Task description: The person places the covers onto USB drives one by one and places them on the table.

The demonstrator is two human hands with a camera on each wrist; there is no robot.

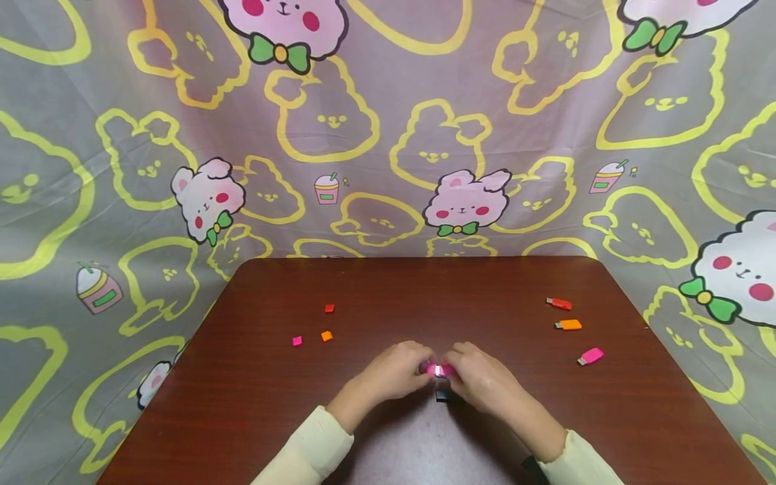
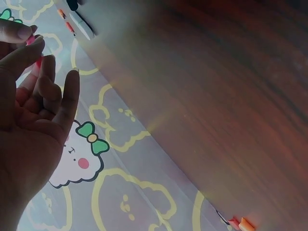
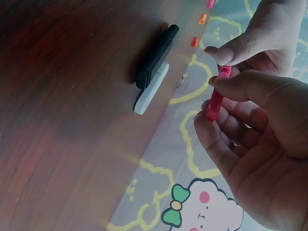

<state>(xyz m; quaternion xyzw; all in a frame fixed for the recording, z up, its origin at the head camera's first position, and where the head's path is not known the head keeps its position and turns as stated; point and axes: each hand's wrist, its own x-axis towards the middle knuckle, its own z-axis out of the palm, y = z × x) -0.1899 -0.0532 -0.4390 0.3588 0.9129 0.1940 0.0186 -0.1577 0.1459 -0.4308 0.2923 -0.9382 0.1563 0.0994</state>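
Note:
A small pink USB flash drive (image 1: pixel 446 370) is held between both hands above the middle of the table, with a bright pale band across it. My left hand (image 1: pixel 397 369) pinches its left end, and the fingertips hide part of it. From the other side my right hand (image 1: pixel 485 378) grips it between thumb and fingers. The right wrist view shows the pink drive (image 3: pixel 216 100) lengthwise along the right fingertips, with the left thumb (image 3: pixel 225 55) at its far end. Just below the hands lies a black flat object (image 1: pixel 447 396), partly hidden by the right hand.
Red (image 1: pixel 329 308), orange (image 1: pixel 327 336) and pink (image 1: pixel 297 341) caps lie on the left. Uncapped red (image 1: pixel 559 304), orange (image 1: pixel 568 325) and pink (image 1: pixel 591 356) drives lie right. A white slim object (image 3: pixel 152 89) sits beside the black one. A patterned cloth (image 1: pixel 388 135) hangs behind.

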